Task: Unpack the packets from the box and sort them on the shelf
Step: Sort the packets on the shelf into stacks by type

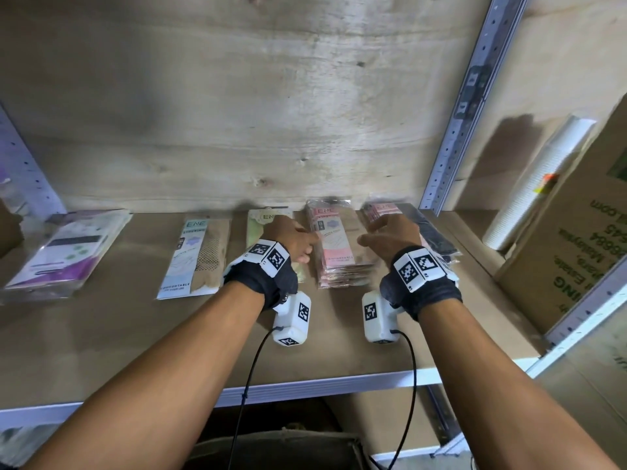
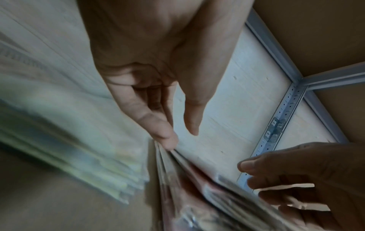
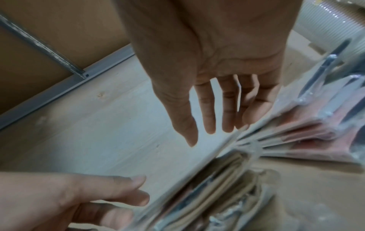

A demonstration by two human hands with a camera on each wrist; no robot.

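A stack of pink packets [image 1: 334, 252] [image 2: 187, 187] [image 3: 217, 187] lies at the back of the brown shelf [image 1: 135, 334], between my two hands. My left hand [image 1: 305, 247] [image 2: 180, 136] hovers at its left side with loose fingers, one fingertip [image 2: 168, 140] touching the stack's top edge. Partly under that hand lies a stack of green packets [image 1: 258, 225] [image 2: 79, 156]. My right hand [image 1: 376, 232] [image 3: 209, 136] is spread with straight fingers and holds nothing. It hangs over the left edge of a stack of pink and black packets [image 1: 431, 239] [image 3: 316, 132].
A blue packet [image 1: 196, 256] and purple packets [image 1: 68, 252] lie further left. A grey upright [image 1: 464, 106] stands at the back right. Beyond it lean a sleeve of white cups [image 1: 536, 184] and a cardboard box [image 1: 576, 249]. The shelf's front rail [image 1: 305, 388] runs below my wrists.
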